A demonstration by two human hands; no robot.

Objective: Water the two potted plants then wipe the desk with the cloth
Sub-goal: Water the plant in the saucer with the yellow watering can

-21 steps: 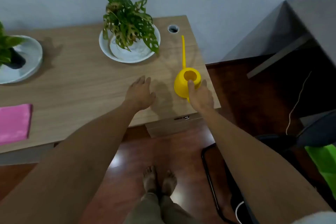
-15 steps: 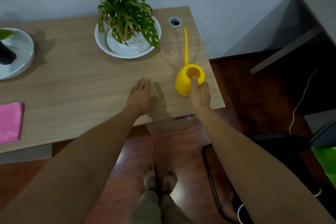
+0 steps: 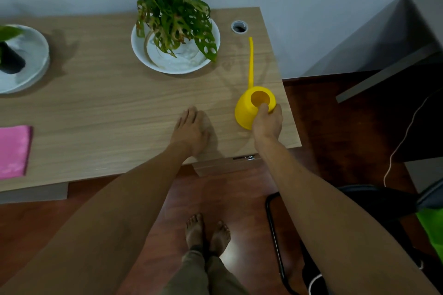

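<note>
Head view, right hand: the right hand (image 3: 268,123) is wrapped round the near side of the yellow can (image 3: 251,109), thumb up at the rim by the round hole, so it can lift the can
Head view, can: it sits on the desk (image 3: 107,108) near the right edge, and its long thin spout (image 3: 250,60) points to the far side, so a tip of the can would send water that way
Head view, left hand: the left hand (image 3: 191,132) lies flat on the desk with fingers spread a bit, holding nothing; I think it rests there to keep the body steady
Head view, big plant: the leafy plant (image 3: 172,14) stands in a white dish (image 3: 141,55) at the far side, just left of the spout; the dish is there to catch spilled water, I think
Head view, small plant: a dark pot (image 3: 10,62) sits in a grey dish (image 3: 36,60) at the far left, partly cut off by the edge
Head view, cloth: the pink cloth (image 3: 14,151) lies flat at the near left, well apart from both hands, waiting for the wipe
Head view, hole: a small round hole (image 3: 239,27) is in the far right corner of the desk
Head view, step: no water is out yet; the leafy plant is closest to the can, so it looks like the first to get a drink
</note>
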